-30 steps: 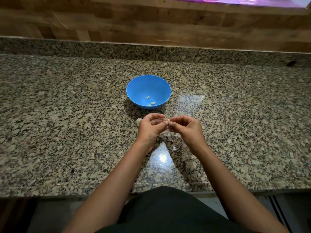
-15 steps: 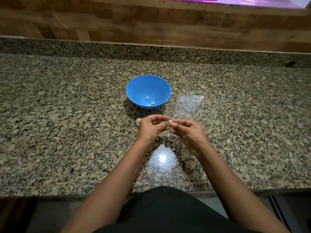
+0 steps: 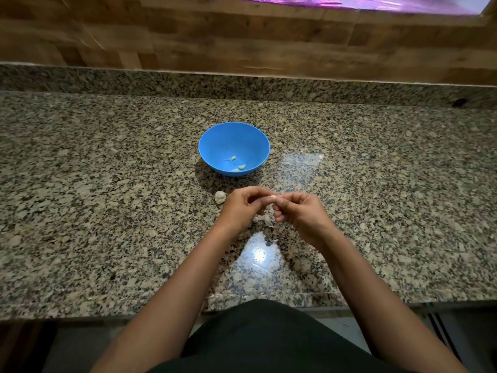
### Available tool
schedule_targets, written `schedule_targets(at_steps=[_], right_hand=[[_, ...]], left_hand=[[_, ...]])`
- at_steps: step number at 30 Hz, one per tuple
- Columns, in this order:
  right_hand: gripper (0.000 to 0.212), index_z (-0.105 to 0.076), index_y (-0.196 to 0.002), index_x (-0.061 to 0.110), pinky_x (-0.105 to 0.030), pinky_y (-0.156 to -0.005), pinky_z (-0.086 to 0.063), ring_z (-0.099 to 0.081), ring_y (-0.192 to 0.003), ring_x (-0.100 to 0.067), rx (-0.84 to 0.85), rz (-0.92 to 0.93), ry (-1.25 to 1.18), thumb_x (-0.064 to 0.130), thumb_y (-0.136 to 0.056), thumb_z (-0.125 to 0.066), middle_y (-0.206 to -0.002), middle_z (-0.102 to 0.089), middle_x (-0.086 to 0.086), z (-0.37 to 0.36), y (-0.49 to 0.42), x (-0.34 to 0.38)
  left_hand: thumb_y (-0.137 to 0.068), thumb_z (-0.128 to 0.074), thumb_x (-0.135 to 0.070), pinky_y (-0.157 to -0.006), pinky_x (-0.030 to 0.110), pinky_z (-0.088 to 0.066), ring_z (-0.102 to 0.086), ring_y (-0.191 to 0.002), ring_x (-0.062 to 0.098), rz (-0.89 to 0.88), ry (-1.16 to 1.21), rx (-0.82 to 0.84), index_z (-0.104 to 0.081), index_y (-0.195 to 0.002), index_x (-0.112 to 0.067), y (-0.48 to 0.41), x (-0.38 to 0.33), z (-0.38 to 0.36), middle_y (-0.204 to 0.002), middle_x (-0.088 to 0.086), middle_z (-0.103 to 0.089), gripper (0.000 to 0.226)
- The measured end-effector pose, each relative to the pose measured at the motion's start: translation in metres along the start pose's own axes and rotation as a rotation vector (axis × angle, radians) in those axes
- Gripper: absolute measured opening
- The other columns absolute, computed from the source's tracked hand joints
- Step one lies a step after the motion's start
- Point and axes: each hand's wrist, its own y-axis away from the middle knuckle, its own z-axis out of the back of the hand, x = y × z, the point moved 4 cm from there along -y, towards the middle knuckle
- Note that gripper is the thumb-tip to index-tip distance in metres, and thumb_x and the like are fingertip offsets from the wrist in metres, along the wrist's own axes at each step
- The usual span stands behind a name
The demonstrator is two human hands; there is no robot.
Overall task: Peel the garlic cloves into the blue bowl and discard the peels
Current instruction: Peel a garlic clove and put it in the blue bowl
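A blue bowl [image 3: 215, 141] stands on the granite counter with three peeled garlic cloves [image 3: 241, 166] at its bottom. Just in front of it, my left hand [image 3: 240, 208] and my right hand [image 3: 301, 215] meet above the counter, both pinching one small garlic cloves piece [image 3: 272, 197] between their fingertips. A partial garlic bulb [image 3: 220, 196] lies on the counter beside my left hand. Thin whitish peels [image 3: 265, 219] lie under and between my hands.
The granite counter [image 3: 107, 211] runs wide to both sides, with a raised granite lip and wooden wall behind. Its front edge is near my body. A bright light reflection [image 3: 258, 255] shines on the counter below my hands.
My hands have stayed together on the clove, with small finger shifts. My right hand has turned slightly, its fingers more curled around the clove's end.
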Motion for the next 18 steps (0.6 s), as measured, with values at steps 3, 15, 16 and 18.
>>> schedule_targets(at_steps=[3,15,16,18], right_hand=[[0.014,-0.062,-0.09,-0.005,-0.021,-0.055,-0.051,-0.056,-0.057,-0.014,0.052,-0.04,0.064,0.001,-0.092,-0.049,-0.068,-0.059,-0.009,0.001,0.002,0.0],[0.022,-0.047,-0.082,0.008,-0.024,-0.052,-0.042,-0.048,-0.057,-0.009,-0.045,0.032,0.269,0.014,-0.101,-0.037,-0.068,-0.047,-0.002,-0.022,0.005,-0.006],[0.023,-0.047,-0.082,0.008,-0.025,-0.053,-0.042,-0.048,-0.058,-0.01,-0.051,0.045,0.308,0.016,-0.101,-0.037,-0.069,-0.048,-0.001,-0.022,0.006,-0.006],[0.024,-0.049,-0.083,0.009,-0.026,-0.054,-0.044,-0.049,-0.061,-0.012,-0.049,0.057,0.385,0.019,-0.101,-0.037,-0.071,-0.05,-0.003,-0.023,0.006,-0.005]], left_hand=[[-0.095,-0.052,-0.02,-0.062,0.019,-0.044,-0.053,-0.071,0.006,-0.213,-0.48,0.105,-0.06,-0.099,-0.014,0.004,-0.011,-0.003,-0.084,-0.002,-0.061,0.011],[-0.101,-0.039,-0.028,-0.059,0.03,-0.039,-0.047,-0.062,0.013,-0.109,-0.273,-0.034,-0.049,-0.079,-0.012,-0.003,0.001,-0.017,-0.067,-0.001,-0.052,0.028],[-0.1,-0.039,-0.028,-0.06,0.032,-0.04,-0.047,-0.062,0.013,-0.096,-0.269,-0.039,-0.049,-0.078,-0.013,-0.004,0.002,-0.017,-0.067,0.0,-0.052,0.028],[-0.1,-0.04,-0.027,-0.057,0.031,-0.039,-0.046,-0.059,0.011,-0.102,-0.323,-0.026,-0.047,-0.076,-0.013,-0.005,0.004,-0.016,-0.065,-0.001,-0.051,0.028]])
